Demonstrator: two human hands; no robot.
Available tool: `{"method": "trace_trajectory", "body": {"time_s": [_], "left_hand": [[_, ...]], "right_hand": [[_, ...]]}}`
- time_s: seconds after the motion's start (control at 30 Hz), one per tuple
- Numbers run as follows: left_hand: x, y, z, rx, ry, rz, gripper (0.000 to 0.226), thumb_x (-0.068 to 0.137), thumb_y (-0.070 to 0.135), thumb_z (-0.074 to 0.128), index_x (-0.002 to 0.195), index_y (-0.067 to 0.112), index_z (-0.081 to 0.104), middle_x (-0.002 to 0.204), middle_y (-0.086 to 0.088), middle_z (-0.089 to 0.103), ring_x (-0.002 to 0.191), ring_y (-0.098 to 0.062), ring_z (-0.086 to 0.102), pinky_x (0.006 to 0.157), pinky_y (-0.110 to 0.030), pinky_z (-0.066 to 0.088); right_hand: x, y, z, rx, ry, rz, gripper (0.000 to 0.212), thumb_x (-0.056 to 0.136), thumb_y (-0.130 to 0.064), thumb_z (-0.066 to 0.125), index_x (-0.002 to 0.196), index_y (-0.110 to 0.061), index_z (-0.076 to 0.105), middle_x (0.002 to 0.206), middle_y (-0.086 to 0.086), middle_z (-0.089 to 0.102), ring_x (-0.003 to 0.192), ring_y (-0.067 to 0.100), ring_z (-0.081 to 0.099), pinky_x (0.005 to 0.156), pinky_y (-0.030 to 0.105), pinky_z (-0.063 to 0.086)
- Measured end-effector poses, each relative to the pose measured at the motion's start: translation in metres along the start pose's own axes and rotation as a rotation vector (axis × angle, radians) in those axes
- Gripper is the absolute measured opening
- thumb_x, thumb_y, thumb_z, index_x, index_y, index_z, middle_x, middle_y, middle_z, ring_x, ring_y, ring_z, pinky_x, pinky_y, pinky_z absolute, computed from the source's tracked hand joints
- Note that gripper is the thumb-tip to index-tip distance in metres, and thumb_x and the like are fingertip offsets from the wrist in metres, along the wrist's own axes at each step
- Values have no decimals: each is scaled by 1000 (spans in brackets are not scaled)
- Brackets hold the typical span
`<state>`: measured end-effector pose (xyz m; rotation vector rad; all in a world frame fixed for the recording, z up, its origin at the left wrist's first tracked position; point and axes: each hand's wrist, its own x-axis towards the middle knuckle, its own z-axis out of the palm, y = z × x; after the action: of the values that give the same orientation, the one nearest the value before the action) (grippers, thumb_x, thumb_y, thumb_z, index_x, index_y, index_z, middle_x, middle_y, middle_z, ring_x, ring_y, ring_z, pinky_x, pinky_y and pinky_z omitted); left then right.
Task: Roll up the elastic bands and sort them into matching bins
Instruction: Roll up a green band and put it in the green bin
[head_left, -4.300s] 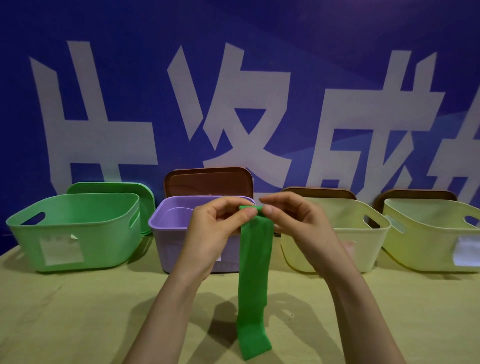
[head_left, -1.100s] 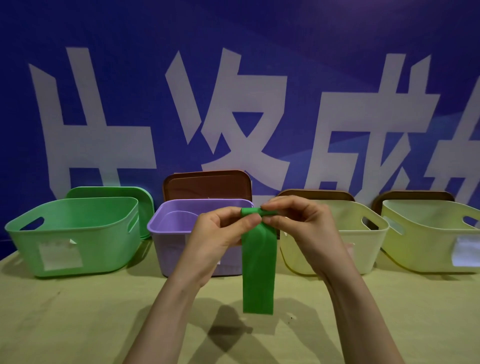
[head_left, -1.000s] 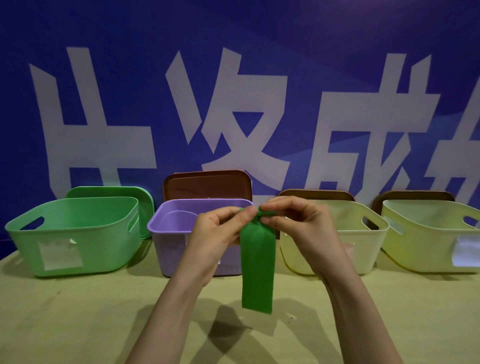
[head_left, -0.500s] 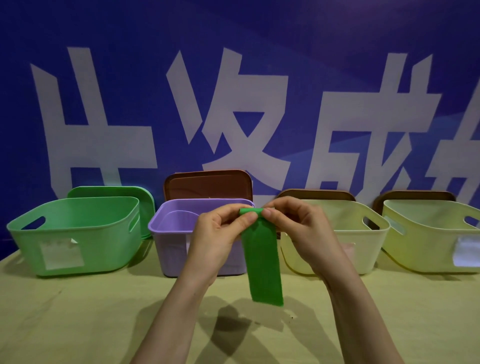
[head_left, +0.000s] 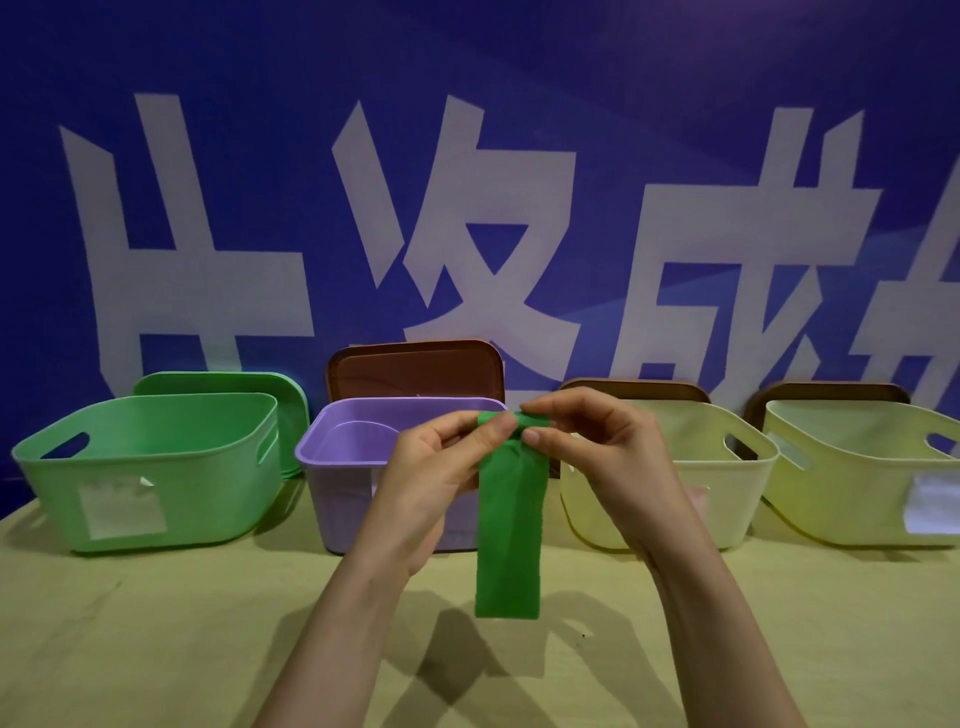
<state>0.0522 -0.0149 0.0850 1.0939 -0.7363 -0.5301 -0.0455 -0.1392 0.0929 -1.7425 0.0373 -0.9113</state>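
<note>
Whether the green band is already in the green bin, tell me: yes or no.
No: the left hand and right hand hold the green band up, away from the green bin.

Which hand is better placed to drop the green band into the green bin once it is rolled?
Left, probably. The left hand pinches the band and is nearer the green bin at the far left. The right hand, also pinching it, would have to cross the left arm and the purple bin.
</note>
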Motion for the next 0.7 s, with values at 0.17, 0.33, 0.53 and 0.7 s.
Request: {"method": "trace_trajectory", "body": {"time_s": [0.17, 0.33, 0.53, 0.7], "left_hand": [[0, -1, -2, 26, 36, 60, 24, 74, 21, 66, 96, 11, 70, 92, -9, 74, 85, -19, 71, 70, -24, 56], [-1, -2, 1, 119, 58, 133, 21, 77, 17, 66, 97, 12, 70, 90, -4, 74, 87, -15, 71, 73, -23, 57], [-1, -6, 1, 225, 96, 193, 22, 72, 29, 67, 91, 21, 71, 89, 1, 74, 91, -15, 70, 78, -27, 57], [-2, -2, 2, 118, 67, 114, 29, 74, 25, 66, 100, 13, 70, 92, -3, 74, 90, -17, 71, 72, -25, 57]], "right_hand": [[0, 0, 0, -30, -30, 18, 28, 73, -4, 74, 98, -16, 70, 88, -8, 71, 84, 6, 66, 68, 18, 52], [-1, -1, 0, -8, -43, 97, 31, 75, -31, 67, 99, -12, 70, 88, 2, 72, 83, 12, 68, 67, 18, 52], [2, 4, 4, -128, -7, 18, 15, 84, -25, 65, 87, -12, 70, 73, -5, 66, 68, 6, 60, 61, 19, 46], [2, 5, 6, -83, 26, 18, 28, 77, -36, 64, 91, -13, 70, 82, 1, 70, 82, 18, 65, 71, 28, 51]]}}
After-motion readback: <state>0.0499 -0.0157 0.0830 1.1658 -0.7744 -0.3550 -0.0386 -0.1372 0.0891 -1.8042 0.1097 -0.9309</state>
